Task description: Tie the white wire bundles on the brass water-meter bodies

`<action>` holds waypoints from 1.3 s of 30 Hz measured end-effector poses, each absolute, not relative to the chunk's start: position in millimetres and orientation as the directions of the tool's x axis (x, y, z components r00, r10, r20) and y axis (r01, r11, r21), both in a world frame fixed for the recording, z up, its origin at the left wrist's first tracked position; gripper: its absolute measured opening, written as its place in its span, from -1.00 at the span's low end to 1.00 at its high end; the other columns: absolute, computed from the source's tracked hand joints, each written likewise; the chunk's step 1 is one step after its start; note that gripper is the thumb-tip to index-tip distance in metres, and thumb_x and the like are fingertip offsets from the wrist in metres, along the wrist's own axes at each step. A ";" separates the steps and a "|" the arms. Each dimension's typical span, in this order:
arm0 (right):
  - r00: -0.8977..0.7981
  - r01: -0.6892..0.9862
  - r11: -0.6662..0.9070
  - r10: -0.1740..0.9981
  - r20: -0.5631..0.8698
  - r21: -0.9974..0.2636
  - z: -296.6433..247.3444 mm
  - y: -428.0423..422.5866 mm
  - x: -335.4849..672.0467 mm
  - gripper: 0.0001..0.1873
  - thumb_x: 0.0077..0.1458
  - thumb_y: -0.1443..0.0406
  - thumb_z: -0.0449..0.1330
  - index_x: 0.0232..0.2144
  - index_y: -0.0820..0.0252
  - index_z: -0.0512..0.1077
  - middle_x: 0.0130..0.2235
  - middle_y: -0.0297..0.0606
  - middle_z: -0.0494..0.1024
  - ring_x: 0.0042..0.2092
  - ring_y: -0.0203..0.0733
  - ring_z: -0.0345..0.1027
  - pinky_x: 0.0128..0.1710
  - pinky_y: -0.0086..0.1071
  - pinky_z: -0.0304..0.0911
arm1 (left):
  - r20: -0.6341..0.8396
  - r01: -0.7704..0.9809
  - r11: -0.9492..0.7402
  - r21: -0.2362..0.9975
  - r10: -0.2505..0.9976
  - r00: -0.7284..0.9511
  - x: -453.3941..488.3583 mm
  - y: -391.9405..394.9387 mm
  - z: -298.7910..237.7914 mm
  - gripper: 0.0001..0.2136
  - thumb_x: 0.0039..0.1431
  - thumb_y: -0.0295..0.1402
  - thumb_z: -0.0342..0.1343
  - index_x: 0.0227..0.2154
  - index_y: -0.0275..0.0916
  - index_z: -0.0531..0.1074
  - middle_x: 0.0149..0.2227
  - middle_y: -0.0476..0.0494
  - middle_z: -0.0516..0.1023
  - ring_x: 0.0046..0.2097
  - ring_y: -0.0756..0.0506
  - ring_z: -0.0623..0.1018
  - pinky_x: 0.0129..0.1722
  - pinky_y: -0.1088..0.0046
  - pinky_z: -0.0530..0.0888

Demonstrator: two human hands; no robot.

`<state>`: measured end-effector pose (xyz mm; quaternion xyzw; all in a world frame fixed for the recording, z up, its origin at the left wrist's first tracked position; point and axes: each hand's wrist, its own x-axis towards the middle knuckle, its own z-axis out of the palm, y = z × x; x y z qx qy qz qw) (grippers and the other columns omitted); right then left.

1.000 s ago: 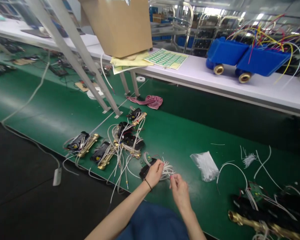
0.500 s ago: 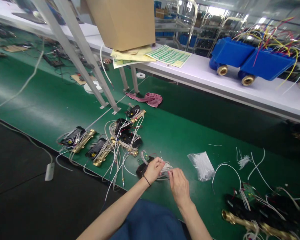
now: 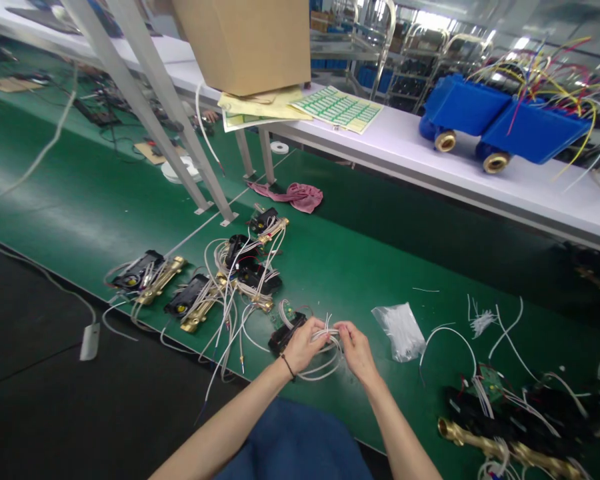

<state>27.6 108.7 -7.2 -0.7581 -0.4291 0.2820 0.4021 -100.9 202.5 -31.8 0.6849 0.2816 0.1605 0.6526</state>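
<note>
A coil of pale grey cable [image 3: 321,373] lies in front of me, bunched between my two hands. My left hand [image 3: 304,343] has its fingers closed around the cable bundle. My right hand [image 3: 356,350] pinches at the bundle's right side; thin white tie ends stick up between the hands. Just left of my left hand sits a black meter housing [image 3: 283,335] with a small green circuit board [image 3: 291,313] at its top. It is partly covered by my hand.
Several black housings with brass pipes [image 3: 193,300] and tangled cables lie to the left. A plastic bag of white ties [image 3: 403,331] lies to the right, near loose ties [image 3: 481,323]. More brass-piped units [image 3: 513,450] fill the right corner. A pink cloth [image 3: 303,197] lies behind.
The cable coil has spread into wider loops below my hands. My right hand has shifted slightly up to the bundle, and the thin white ends now stand up more clearly.
</note>
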 end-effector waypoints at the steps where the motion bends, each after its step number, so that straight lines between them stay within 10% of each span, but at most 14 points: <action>1: 0.458 0.432 -0.309 0.884 -0.089 -0.847 -8.0 105.8 27.7 -0.63 0.17 0.16 -0.15 -0.28 0.21 0.39 -0.38 -0.28 0.50 -0.33 -0.26 0.35 -0.31 -0.45 0.19 | -0.152 0.168 0.028 0.985 0.591 0.792 -101.2 204.1 -31.8 -0.78 0.08 -0.19 -0.01 -0.30 -0.24 0.25 -0.32 -0.13 0.54 -0.30 -0.06 0.52 -0.28 0.43 0.40; 13: 0.506 0.255 -0.351 0.843 -0.184 -0.901 -8.2 117.0 28.8 -0.72 0.00 0.15 0.09 -0.49 0.27 0.41 -0.49 -0.27 0.47 -0.46 -0.25 0.30 -0.42 -0.42 0.20 | -0.124 0.280 -0.207 0.937 0.554 0.823 -96.5 204.6 -29.2 -0.81 0.08 -0.25 -0.02 -0.27 -0.19 0.33 -0.33 -0.07 0.51 -0.28 -0.07 0.48 -0.30 0.47 0.37; 20: 0.172 0.866 -0.018 0.949 0.265 -0.499 12.2 108.7 31.7 -0.82 0.10 0.33 0.01 -0.32 0.20 0.40 -0.09 -0.13 0.40 -0.01 -0.10 0.15 -0.08 -0.22 0.11 | -0.079 0.252 -0.285 0.925 0.506 0.859 -95.8 213.3 -23.5 -0.87 0.07 -0.29 -0.02 -0.38 -0.22 0.36 -0.40 -0.05 0.49 -0.34 -0.04 0.46 -0.36 0.52 0.34; 23: 0.014 0.912 0.059 0.985 0.174 -0.406 17.1 111.8 37.4 -0.79 0.14 0.33 -0.03 -0.34 0.19 0.41 -0.31 -0.17 0.47 -0.16 -0.15 0.25 -0.16 -0.27 0.14 | -0.075 0.272 -0.357 0.893 0.478 0.875 -96.5 214.5 -19.9 -0.88 0.05 -0.29 0.00 -0.41 -0.20 0.37 -0.45 -0.02 0.47 -0.38 -0.03 0.45 -0.41 0.55 0.30; 30: 0.376 0.453 -0.487 0.864 -0.336 -0.746 4.5 117.5 37.8 -0.59 0.11 0.24 -0.10 -0.64 0.27 0.36 -0.69 -0.34 0.35 -0.63 -0.33 0.19 -0.61 -0.50 0.09 | -0.076 0.297 -0.408 0.863 0.476 0.876 -99.8 209.7 -21.5 -0.87 0.05 -0.27 0.02 -0.43 -0.18 0.40 -0.50 0.00 0.46 -0.43 -0.01 0.44 -0.47 0.57 0.25; 35: 0.173 0.789 -0.093 0.982 0.074 -0.608 15.3 101.1 49.9 -0.64 0.13 0.37 -0.11 -0.04 0.25 0.27 -0.09 -0.10 0.42 -0.07 -0.16 0.25 -0.13 -0.28 0.20 | -0.133 0.264 -0.260 0.929 0.430 0.893 -101.1 220.1 -24.5 -0.83 0.03 -0.24 0.03 -0.45 -0.23 0.41 -0.49 -0.04 0.49 -0.41 -0.02 0.45 -0.43 0.55 0.30; 39: -0.280 0.928 0.294 0.956 0.092 -0.227 27.3 101.2 59.1 -0.70 0.11 0.44 -0.05 -0.10 0.22 0.30 -0.06 -0.09 0.39 0.03 -0.11 0.13 -0.07 -0.21 0.13 | -0.155 0.215 -0.168 0.962 0.314 0.937 -100.8 225.9 -23.3 -0.82 0.04 -0.24 0.01 -0.45 -0.26 0.38 -0.49 -0.04 0.50 -0.40 -0.02 0.46 -0.38 0.54 0.33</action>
